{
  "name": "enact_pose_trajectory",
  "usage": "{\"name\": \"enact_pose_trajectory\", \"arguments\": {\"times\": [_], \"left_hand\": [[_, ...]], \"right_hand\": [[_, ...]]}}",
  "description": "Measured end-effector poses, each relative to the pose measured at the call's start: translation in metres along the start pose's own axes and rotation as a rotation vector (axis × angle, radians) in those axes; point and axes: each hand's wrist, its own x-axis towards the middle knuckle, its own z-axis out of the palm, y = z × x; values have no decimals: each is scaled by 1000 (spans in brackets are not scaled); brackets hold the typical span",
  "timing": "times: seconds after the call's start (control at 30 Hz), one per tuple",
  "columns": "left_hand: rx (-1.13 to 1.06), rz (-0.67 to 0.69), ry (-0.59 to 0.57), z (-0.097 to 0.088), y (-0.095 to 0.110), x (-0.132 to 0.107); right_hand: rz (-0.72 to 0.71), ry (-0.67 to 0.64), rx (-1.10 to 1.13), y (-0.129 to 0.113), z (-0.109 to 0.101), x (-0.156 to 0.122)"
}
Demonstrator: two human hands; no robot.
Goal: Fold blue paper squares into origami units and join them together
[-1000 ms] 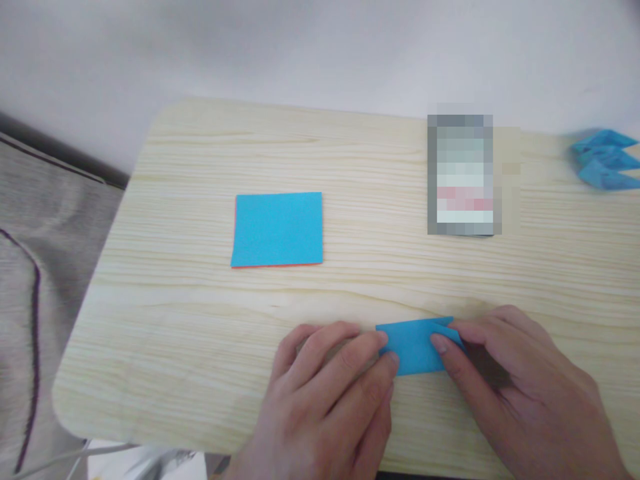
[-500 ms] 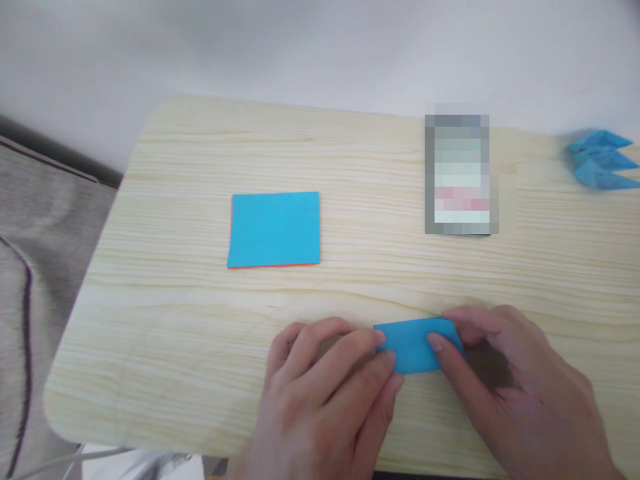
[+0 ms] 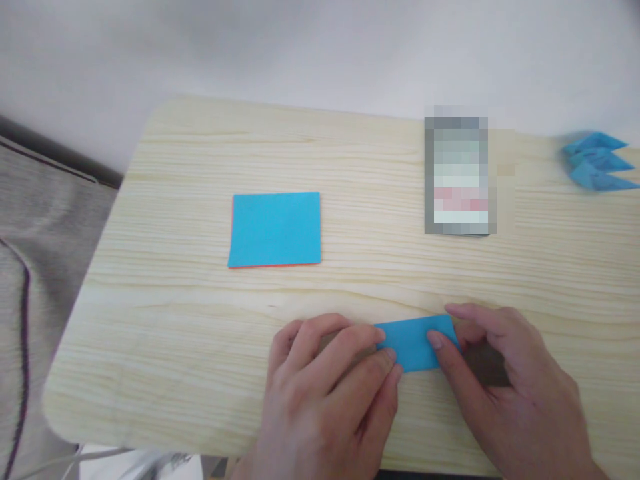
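A small folded blue paper (image 3: 415, 343) lies near the table's front edge, between both hands. My left hand (image 3: 330, 387) is closed on its left end, with fingertips and thumb pressing the paper. At the right end, my right hand (image 3: 515, 380) holds the paper with the thumb on top; its index finger is raised just beyond the far right corner, and the other fingers are partly hidden. Farther back to the left rests a flat blue paper stack (image 3: 275, 230) with a thin red-orange edge along its left and bottom sides.
A phone-shaped thing (image 3: 460, 177), blurred by pixelation, lies on the pale wooden table (image 3: 165, 287) toward the back. Several pointed folded blue papers (image 3: 597, 162) stand at the far right. A white wall rises behind, and grey fabric (image 3: 55, 247) is at the left.
My right index finger has lifted slightly off the paper's far right corner, and the right hand has shifted a little left. My left hand stays almost still on the paper.
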Motion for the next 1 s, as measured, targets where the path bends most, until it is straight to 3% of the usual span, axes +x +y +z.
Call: {"name": "enact_pose_trajectory", "arguments": {"times": [0.53, 0.87, 1.0], "left_hand": [[90, 47, -22, 0, 3, -7], [88, 10, -14, 3, 6, -13], [70, 4, -4, 3, 7, -13]], "right_hand": [[-100, 87, -84, 11, -1, -4], [37, 219, -289, -29, 17, -30], [41, 266, -265, -30, 20, -33]]}}
